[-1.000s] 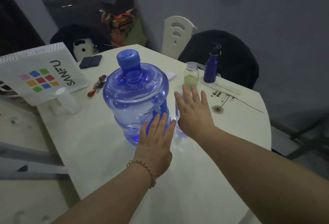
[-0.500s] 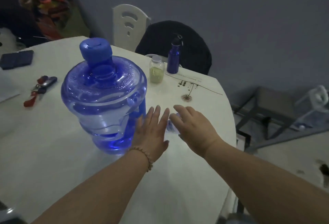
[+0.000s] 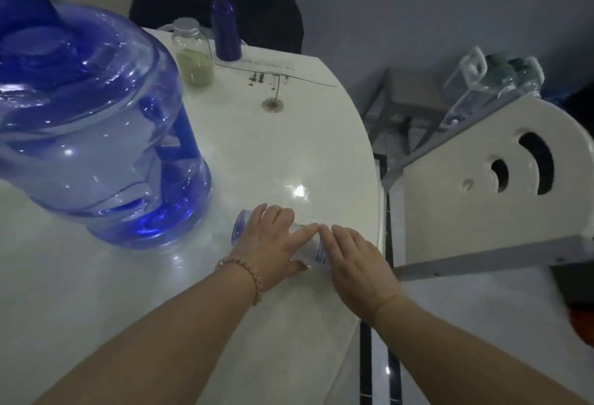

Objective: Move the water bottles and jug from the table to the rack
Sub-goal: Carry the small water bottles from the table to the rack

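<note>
Big white bench fills most of the view w/ nearly everything on it yet, so the task looks barely begun, by my reckoning. Blue jug sits upright at the left, cap on, untouched. Grey rack stands off the bench's right edge, past a white chair back; a couple of clear bottles seem to sit on its top shelf already, tho too blurred to be sure. Far side of the bench: dark blue flask and, just left of it, a clear jar w/ greenish stuff in the bottom, both standing, both to be moved if they count. Smallest item is the clear water bottle, lying on its side near the right edge, just right of the jug's base, blue end pointing toward the jug. Both forearms reach in from the near side, palms down. Left hand, beaded bracelet at the wrist, lies over the bottle w/ fingers draped across it. Right hand comes alongside, fingertips meeting the left's over the label end. Can't tell if either grip is really clamped or just resting.
</note>
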The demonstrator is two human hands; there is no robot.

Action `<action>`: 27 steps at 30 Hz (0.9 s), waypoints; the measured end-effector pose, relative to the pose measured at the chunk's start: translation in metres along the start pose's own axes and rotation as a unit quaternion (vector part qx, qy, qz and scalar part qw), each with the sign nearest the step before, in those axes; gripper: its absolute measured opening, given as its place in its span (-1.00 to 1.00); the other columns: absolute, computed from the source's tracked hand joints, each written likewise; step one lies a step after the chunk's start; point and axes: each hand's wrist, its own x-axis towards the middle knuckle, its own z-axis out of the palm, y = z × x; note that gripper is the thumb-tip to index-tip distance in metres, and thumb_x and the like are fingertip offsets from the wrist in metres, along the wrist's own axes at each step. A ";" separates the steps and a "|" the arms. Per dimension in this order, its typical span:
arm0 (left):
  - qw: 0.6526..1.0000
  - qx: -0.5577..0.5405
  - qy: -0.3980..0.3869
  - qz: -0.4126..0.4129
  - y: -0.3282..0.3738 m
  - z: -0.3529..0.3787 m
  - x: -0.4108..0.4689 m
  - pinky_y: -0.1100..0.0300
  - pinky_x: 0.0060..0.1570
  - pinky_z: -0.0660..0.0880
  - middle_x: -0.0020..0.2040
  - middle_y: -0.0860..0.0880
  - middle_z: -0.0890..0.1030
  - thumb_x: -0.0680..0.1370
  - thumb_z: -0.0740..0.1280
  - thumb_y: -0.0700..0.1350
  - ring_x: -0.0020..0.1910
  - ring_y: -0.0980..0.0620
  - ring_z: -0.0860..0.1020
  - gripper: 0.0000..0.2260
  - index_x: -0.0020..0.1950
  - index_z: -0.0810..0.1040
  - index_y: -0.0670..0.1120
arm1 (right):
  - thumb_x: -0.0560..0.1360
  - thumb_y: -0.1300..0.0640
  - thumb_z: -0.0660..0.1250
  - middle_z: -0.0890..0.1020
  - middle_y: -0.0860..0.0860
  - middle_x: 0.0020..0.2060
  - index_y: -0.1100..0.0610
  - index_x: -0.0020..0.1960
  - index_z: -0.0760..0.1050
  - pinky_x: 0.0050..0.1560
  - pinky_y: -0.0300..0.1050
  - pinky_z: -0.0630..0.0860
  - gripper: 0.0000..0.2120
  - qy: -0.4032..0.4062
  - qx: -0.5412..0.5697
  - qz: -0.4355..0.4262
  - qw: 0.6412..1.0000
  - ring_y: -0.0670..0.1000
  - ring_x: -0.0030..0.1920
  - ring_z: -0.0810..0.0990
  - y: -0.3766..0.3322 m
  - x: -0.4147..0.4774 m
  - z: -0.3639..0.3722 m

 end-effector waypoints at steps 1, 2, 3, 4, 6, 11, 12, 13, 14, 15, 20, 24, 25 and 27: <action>1.000 0.011 -0.017 -0.002 -0.001 0.000 -0.003 -0.10 0.07 0.40 -0.05 -0.10 0.52 0.23 0.51 0.26 -0.04 -0.15 0.48 -0.36 0.25 0.47 0.13 | 0.34 0.21 0.41 0.47 0.21 0.22 0.25 0.43 0.16 0.05 0.15 0.54 -0.26 -0.007 -0.012 0.000 1.000 0.23 0.12 0.50 -0.002 -0.002 0.002; 0.999 0.023 -0.041 -0.005 -0.001 0.000 -0.005 -0.16 0.12 0.38 0.02 -0.11 0.53 0.27 0.46 0.28 0.04 -0.17 0.48 -0.35 0.30 0.41 0.15 | 0.35 0.19 0.40 0.45 0.23 0.27 0.25 0.44 0.15 0.15 0.21 0.49 -0.26 -0.011 -0.025 -0.002 1.000 0.27 0.19 0.47 -0.003 -0.004 0.004; 0.997 0.040 -0.068 -0.007 -0.002 -0.002 -0.006 -0.21 0.20 0.33 0.14 -0.13 0.51 0.32 0.42 0.29 0.15 -0.21 0.44 -0.33 0.36 0.32 0.17 | 0.37 0.15 0.39 0.43 0.24 0.31 0.26 0.45 0.15 0.22 0.25 0.42 -0.26 -0.012 -0.038 -0.004 0.999 0.29 0.25 0.44 -0.005 -0.003 0.005; 0.994 0.058 -0.094 -0.006 -0.003 -0.003 -0.006 -0.23 0.28 0.24 0.28 -0.14 0.44 0.38 0.36 0.28 0.27 -0.23 0.37 -0.33 0.43 0.21 0.18 | 0.37 0.10 0.39 0.41 0.24 0.34 0.26 0.45 0.15 0.26 0.28 0.34 -0.26 -0.014 -0.050 -0.009 0.999 0.30 0.30 0.40 -0.005 -0.001 0.006; 0.990 0.075 -0.116 -0.005 -0.004 0.000 -0.007 -0.18 0.34 0.13 0.45 -0.12 0.25 0.52 0.24 0.21 0.39 -0.21 0.24 -0.35 0.51 0.00 0.14 | 0.37 -0.01 0.42 0.39 0.24 0.36 0.26 0.45 0.20 0.27 0.28 0.30 -0.23 -0.022 -0.055 -0.012 0.998 0.29 0.34 0.37 -0.006 0.006 0.009; 0.989 0.105 -0.102 0.009 -0.004 0.000 -0.012 -0.07 0.16 0.33 0.29 -0.10 0.41 0.55 0.22 0.17 0.17 -0.15 0.42 -0.36 0.48 -0.03 0.02 | 0.52 0.11 0.25 0.24 0.18 0.42 0.24 0.52 -0.11 0.18 0.06 0.45 -0.26 -0.068 -0.003 -0.001 0.998 0.22 0.32 0.32 -0.016 0.011 0.002; 0.988 0.112 -0.107 0.007 -0.002 0.000 -0.014 -0.07 0.13 0.35 0.27 -0.10 0.43 0.54 0.24 0.18 0.14 -0.14 0.43 -0.36 0.48 -0.01 0.01 | 0.52 0.13 0.25 0.28 0.16 0.38 0.23 0.52 -0.13 0.12 0.04 0.47 -0.26 -0.061 0.000 -0.007 0.998 0.19 0.27 0.36 -0.016 0.009 -0.002; 0.987 0.116 -0.111 0.005 0.002 -0.001 -0.014 -0.07 0.10 0.38 0.24 -0.11 0.46 0.52 0.27 0.19 0.11 -0.15 0.46 -0.35 0.47 0.03 0.00 | 0.50 0.14 0.28 0.34 0.14 0.33 0.22 0.52 -0.10 0.06 0.02 0.49 -0.25 -0.052 -0.003 -0.012 0.999 0.17 0.20 0.40 -0.014 0.006 -0.007; 0.987 0.116 -0.112 0.008 0.007 -0.005 -0.012 -0.08 0.05 0.42 0.20 -0.13 0.50 0.47 0.34 0.18 0.07 -0.16 0.49 -0.32 0.44 0.09 -0.01 | 0.47 0.14 0.32 0.40 0.12 0.27 0.22 0.51 -0.05 0.03 0.01 0.50 -0.23 -0.045 -0.009 -0.015 0.999 0.16 0.14 0.44 -0.010 0.002 -0.014; 0.988 0.114 -0.106 0.013 0.012 -0.011 -0.008 -0.09 0.00 0.46 0.15 -0.15 0.54 0.41 0.42 0.16 0.01 -0.18 0.53 -0.29 0.40 0.15 -0.02 | 0.44 0.13 0.35 0.45 0.12 0.22 0.22 0.50 0.01 0.02 0.02 0.50 -0.23 -0.035 -0.014 -0.013 0.999 0.15 0.09 0.47 -0.004 -0.001 -0.020; 0.993 0.093 -0.009 0.068 0.052 -0.059 0.045 -0.20 -0.02 0.48 0.09 -0.22 0.57 0.26 0.57 -0.01 -0.03 -0.25 0.54 -0.28 0.32 0.32 -0.10 | 0.32 0.10 0.48 0.57 0.10 -0.01 0.20 0.41 0.25 0.02 0.03 0.51 -0.26 0.063 -0.027 0.015 0.998 0.11 -0.09 0.53 0.051 -0.021 -0.080; 0.985 0.116 0.061 0.115 0.108 -0.106 0.110 -0.21 0.04 0.46 0.10 -0.22 0.56 0.28 0.56 -0.07 0.02 -0.25 0.53 -0.32 0.29 0.32 -0.11 | 0.31 0.04 0.50 0.55 0.12 0.02 0.18 0.42 0.21 0.03 0.01 0.53 -0.21 0.106 -0.026 0.034 0.993 0.10 -0.05 0.52 0.118 -0.048 -0.138; 0.983 0.118 0.072 0.120 0.124 -0.115 0.124 -0.20 0.04 0.46 0.10 -0.21 0.56 0.27 0.56 -0.08 0.01 -0.24 0.54 -0.33 0.28 0.32 -0.12 | 0.32 0.04 0.49 0.54 0.13 0.04 0.17 0.43 0.20 0.04 0.01 0.53 -0.21 0.119 -0.028 0.040 0.992 0.10 -0.04 0.51 0.134 -0.057 -0.150; 0.978 0.117 0.107 0.132 0.161 -0.133 0.156 -0.18 0.05 0.46 0.09 -0.18 0.56 0.27 0.57 -0.07 0.02 -0.21 0.54 -0.35 0.24 0.33 -0.12 | 0.34 0.07 0.46 0.52 0.14 0.06 0.16 0.43 0.18 -0.01 0.02 0.55 -0.23 0.149 -0.030 0.049 0.987 0.10 -0.04 0.50 0.170 -0.078 -0.173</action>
